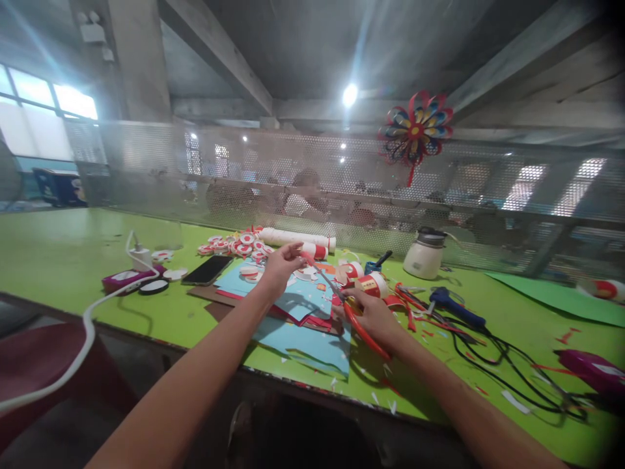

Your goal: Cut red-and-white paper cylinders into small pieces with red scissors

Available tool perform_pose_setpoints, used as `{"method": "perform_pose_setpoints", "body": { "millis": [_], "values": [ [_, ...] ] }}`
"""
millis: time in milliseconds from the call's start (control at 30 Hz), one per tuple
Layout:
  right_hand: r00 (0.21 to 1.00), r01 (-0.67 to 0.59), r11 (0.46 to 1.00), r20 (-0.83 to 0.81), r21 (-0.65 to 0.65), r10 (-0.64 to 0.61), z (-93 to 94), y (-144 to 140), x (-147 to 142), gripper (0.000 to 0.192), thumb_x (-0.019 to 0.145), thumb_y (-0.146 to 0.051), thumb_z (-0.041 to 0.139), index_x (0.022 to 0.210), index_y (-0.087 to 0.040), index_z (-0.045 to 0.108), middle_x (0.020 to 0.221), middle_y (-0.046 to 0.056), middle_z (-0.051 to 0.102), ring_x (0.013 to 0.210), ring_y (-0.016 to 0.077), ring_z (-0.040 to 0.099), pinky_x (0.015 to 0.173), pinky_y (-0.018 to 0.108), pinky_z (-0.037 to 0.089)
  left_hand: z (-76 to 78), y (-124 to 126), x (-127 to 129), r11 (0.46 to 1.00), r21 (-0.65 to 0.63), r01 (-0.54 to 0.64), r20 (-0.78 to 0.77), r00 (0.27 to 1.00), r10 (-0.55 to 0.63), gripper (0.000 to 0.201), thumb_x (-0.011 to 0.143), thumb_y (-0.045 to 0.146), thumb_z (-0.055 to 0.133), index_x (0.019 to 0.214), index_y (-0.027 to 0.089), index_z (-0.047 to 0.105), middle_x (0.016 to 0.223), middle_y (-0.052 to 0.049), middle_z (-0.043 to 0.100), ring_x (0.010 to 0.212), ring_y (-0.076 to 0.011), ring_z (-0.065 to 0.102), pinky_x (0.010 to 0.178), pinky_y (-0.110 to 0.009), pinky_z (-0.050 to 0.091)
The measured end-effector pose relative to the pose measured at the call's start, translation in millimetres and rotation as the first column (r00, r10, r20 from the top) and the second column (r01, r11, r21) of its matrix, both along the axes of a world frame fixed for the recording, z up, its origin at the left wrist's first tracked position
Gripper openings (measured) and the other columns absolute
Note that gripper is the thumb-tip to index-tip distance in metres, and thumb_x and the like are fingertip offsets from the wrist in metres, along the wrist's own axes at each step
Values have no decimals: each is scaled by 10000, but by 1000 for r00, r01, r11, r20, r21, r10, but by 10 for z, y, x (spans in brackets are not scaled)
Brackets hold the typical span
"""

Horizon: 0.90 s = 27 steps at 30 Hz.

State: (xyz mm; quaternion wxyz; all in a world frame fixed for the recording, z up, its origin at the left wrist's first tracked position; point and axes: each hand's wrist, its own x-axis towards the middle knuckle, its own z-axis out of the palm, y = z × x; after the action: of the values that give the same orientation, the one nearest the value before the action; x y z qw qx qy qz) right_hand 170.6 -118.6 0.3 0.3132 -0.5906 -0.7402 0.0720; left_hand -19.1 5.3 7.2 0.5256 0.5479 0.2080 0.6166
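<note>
My right hand (pixel 375 318) is closed around the orange-red handles of a pair of scissors (pixel 366 337). Their blades point up and left towards my left hand (pixel 283 268). Between the fingertips of that hand is a small red paper piece (pixel 307 256), close to the scissor tips; whether the blades touch it I cannot tell. Beneath both hands lie light blue paper sheets (pixel 303 301), stacked with red and brown ones. Red-and-white paper cups (pixel 372 284) lie on their sides just beyond my right hand.
On the green table (pixel 161 312) are a phone (pixel 208 270), round red-and-white pieces (pixel 239 245), a white roll (pixel 295 239), a blue glue gun (pixel 456 307) with black cable, a cream jug (pixel 424 255) and green paper (pixel 561 298). A perforated metal screen (pixel 293 163) stands behind.
</note>
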Motion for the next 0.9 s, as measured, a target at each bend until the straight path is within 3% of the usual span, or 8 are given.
{"method": "perform_pose_setpoints", "body": {
  "millis": [500, 900],
  "values": [
    [1000, -3, 999, -20, 38, 4, -16, 4, -15, 482, 739, -508, 544, 1023, -129, 634, 691, 45, 636, 609, 177, 558, 568, 262, 411, -11, -38, 19, 998, 65, -18, -18, 1000, 20, 631, 598, 85, 654, 1197, 104, 456, 801, -56, 641, 659, -135, 604, 655, -298, 473],
    [1000, -15, 998, -9, 63, 15, -50, 31, 3, 428, 747, -451, 555, 1012, -124, 636, 761, 66, 668, 643, 188, 588, 608, 273, 437, -2, -65, 15, 999, 49, -24, -16, 1000, 24, 681, 617, 83, 644, 1253, 99, 403, 791, -61, 647, 652, -142, 612, 675, -315, 482]
  ]
}}
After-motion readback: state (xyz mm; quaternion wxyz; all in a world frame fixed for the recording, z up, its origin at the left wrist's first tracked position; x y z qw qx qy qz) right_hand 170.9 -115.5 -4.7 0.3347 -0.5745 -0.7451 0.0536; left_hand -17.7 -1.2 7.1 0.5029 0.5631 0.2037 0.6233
